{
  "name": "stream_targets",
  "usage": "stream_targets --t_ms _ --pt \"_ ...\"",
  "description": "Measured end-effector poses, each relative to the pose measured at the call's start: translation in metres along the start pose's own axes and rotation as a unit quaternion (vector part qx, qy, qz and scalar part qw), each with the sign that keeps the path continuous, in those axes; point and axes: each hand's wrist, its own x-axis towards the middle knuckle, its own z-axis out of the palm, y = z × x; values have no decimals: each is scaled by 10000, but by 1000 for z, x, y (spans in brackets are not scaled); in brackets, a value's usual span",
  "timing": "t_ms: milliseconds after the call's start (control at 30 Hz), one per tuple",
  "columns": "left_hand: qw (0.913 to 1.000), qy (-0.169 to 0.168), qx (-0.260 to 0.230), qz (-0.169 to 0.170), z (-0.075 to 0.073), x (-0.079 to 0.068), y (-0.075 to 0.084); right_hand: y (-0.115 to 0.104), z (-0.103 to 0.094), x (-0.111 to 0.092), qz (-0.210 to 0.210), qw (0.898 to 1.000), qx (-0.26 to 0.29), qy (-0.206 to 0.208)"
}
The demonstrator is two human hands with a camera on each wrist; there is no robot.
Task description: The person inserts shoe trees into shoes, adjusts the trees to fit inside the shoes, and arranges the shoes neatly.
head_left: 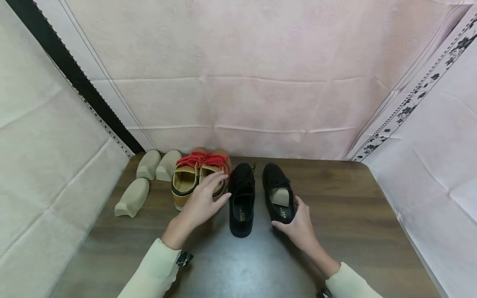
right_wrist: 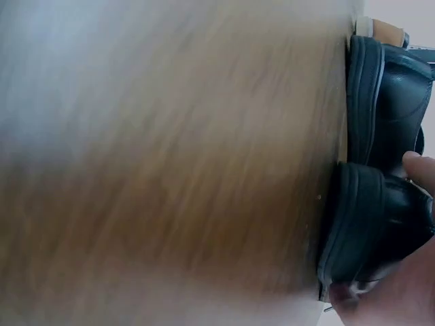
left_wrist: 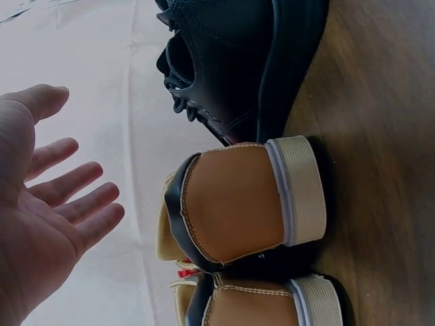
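Observation:
My right hand (head_left: 299, 229) grips a black lace-up shoe (head_left: 275, 176) at the heel, thumb on its left side and fingers along its right. A cream shoe insert (head_left: 280, 197) sits inside this shoe. To its left stands the other black shoe (head_left: 241, 229), its insole bare. My left hand (head_left: 203, 203) hovers with spread fingers over the pair of tan shoes with red laces (head_left: 179, 200), holding nothing. In the left wrist view that palm (left_wrist: 37, 224) is bare, beside the tan heels (left_wrist: 234, 207). The right wrist view has the gripped shoe's heel (right_wrist: 360, 217) between thumb and fingers.
Three more cream inserts, one (head_left: 133, 198) in front of two others, lie at the left of the wooden surface (head_left: 354, 223). A cloth-covered wall (head_left: 238, 103) rises behind the shoes, and white cloth sides (head_left: 439, 174) flank the surface.

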Motion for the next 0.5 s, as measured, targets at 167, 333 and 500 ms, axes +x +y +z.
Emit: stream_targets --t_ms 167,333,500 --pt "10000 -21 -14 10 0 1 0 0 2 3 -128 9996 -196 180" --pt "9999 -94 -21 -30 0 1 1 3 0 7 -168 9988 -211 411" --pt "10000 -30 -3 36 0 1 0 10 -5 10 -204 9979 -321 525"
